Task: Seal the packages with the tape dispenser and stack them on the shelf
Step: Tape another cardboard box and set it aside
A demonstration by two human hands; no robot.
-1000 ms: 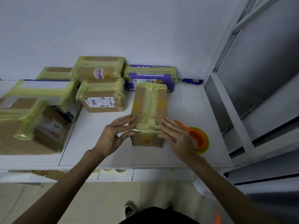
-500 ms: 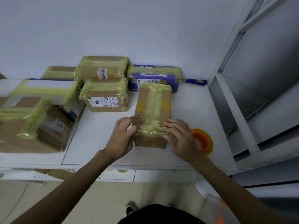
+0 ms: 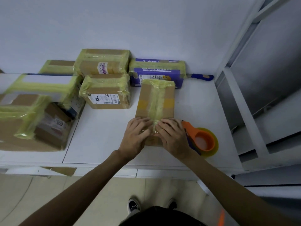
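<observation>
A flat brown cardboard package lies lengthwise on the white table, with a strip of yellowish tape running down its middle. My left hand and my right hand both press on its near end, fingertips meeting at the tape strip. The near edge of the package is hidden under my hands. An orange tape dispenser with a yellow roll lies on the table just right of my right hand, untouched.
Several taped packages stand at the back and left: a labelled box, a purple box, a large box. A blue-handled tool lies by the wall. A grey metal shelf frame rises on the right.
Both hands slid inward along the package's near end until the fingertips met over the tape strip. The camera view shifted slightly.
</observation>
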